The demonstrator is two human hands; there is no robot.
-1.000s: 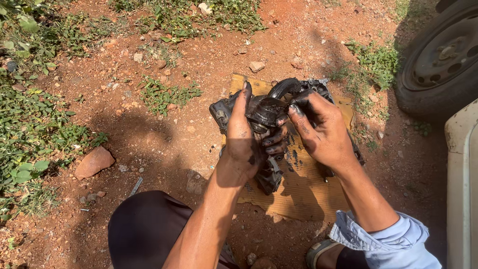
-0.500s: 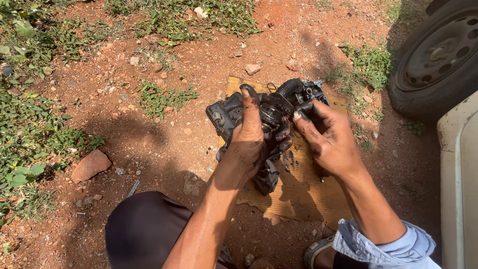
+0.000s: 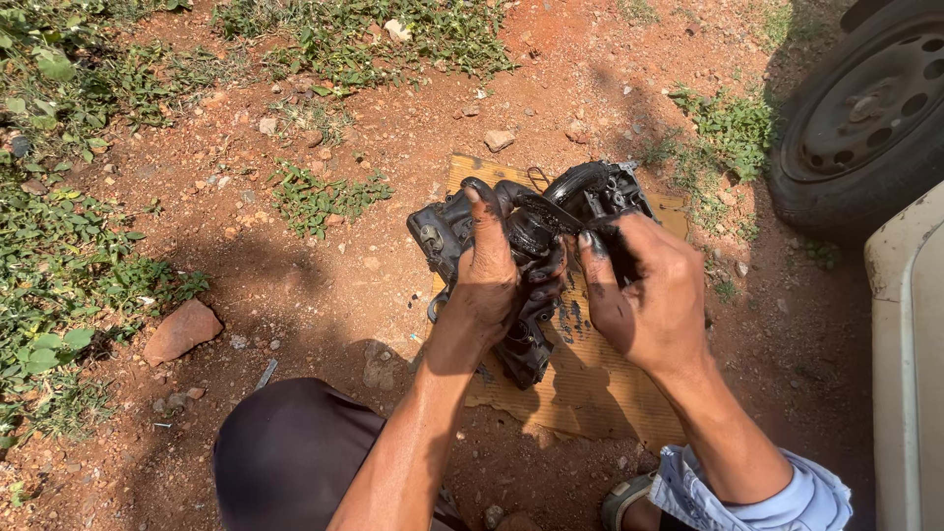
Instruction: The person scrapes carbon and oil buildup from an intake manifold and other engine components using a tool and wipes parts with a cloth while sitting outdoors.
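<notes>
A black, greasy metal engine part [image 3: 444, 232] with round housings is held up over a piece of brown cardboard [image 3: 600, 393] on the red dirt. My left hand [image 3: 489, 285] grips the part from the near side, its thumb laid over the top. My right hand [image 3: 649, 295] holds the part's right end, fingertips black with grease and pressed against a round housing [image 3: 582, 189]. My knee in dark trousers [image 3: 285, 462] is at the bottom of the view.
A car tyre [image 3: 865, 128] stands at the top right, with a white car body edge [image 3: 910, 364] below it. A reddish rock [image 3: 183, 329] lies at the left. Weeds [image 3: 59, 246] cover the left and top. Small stones are scattered about.
Both hands and the part have stayed together with only small shifts; my right fingers have moved a little on the part's right end.
</notes>
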